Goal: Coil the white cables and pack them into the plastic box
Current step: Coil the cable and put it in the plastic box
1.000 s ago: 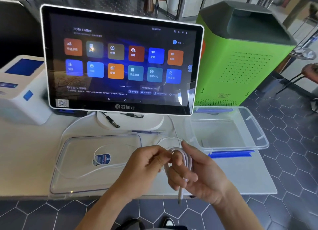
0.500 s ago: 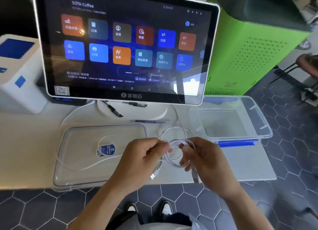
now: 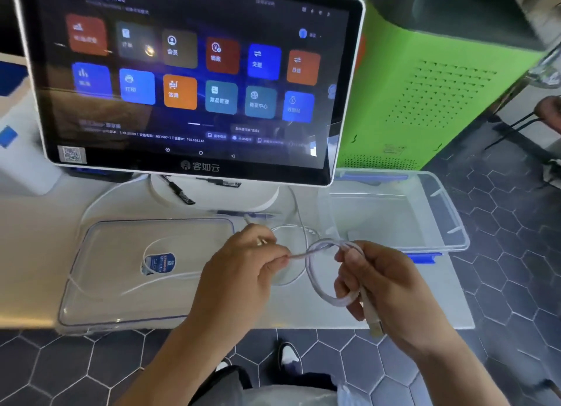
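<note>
In the lower middle of the frame the right hand (image 3: 384, 287) is closed around a small coil of white cable (image 3: 323, 272), the loops pinched between thumb and fingers, with one plug end (image 3: 375, 329) hanging free below the palm. Just left of it the left hand (image 3: 243, 272) is curled nearly shut, thumb and forefinger pinching the cable's other end and drawing it out sideways from the top of the coil, apparently to tuck or wrap it round the loops. The risk sits in that pull: if the left hand tugs harder than the right hand grips, the loops could slip and spring open, and the hanging plug could snag on a finger. A second white cable (image 3: 285, 232) lies loose on the worktop (image 3: 33, 241) just behind the hands and trails back toward the touchscreen stand (image 3: 212, 199); it could get caught up with the held coil. Another thin cable lies beneath or in the clear lid (image 3: 100, 284) at left, I cannot tell which. The plastic box (image 3: 449, 220) waits open and apparently empty at right, overhanging the worktop edge, so a careless drop could tip it.
</note>
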